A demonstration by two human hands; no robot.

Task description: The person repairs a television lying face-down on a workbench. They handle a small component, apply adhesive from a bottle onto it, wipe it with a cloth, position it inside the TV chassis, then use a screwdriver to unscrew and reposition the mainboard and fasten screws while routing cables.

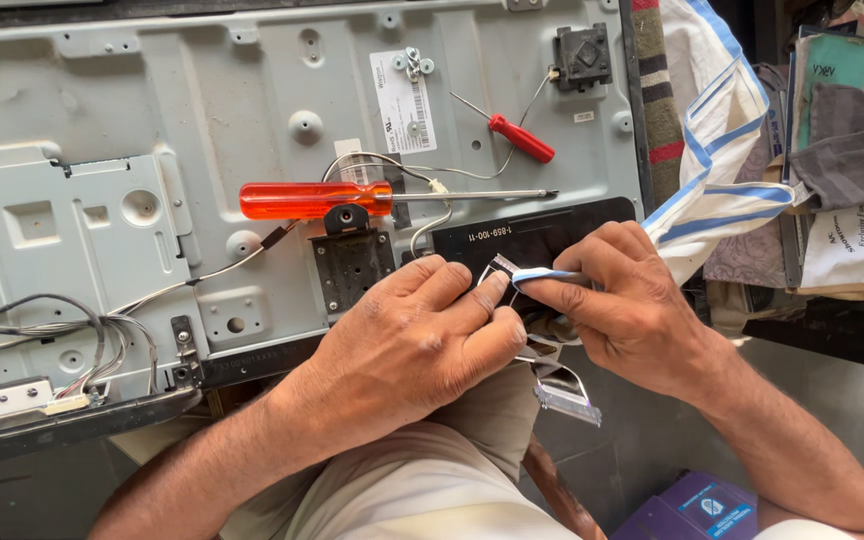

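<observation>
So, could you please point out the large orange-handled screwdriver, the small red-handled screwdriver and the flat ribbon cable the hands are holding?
large screwdriver (314, 200), head view, middle of its orange handle.
small screwdriver (522, 138), head view, its red handle.
flat ribbon cable (537, 275), head view, blue-striped end between the fingers.

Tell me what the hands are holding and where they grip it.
Both the left hand and right hand pinch a flat ribbon cable near its upper end.

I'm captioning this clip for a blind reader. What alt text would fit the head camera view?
Two bare hands, left hand and right hand, pinch a flat ribbon cable at the lower edge of a grey metal back panel. On the panel lie a large orange-handled screwdriver, a small red-handled screwdriver and a few loose screws.
</observation>
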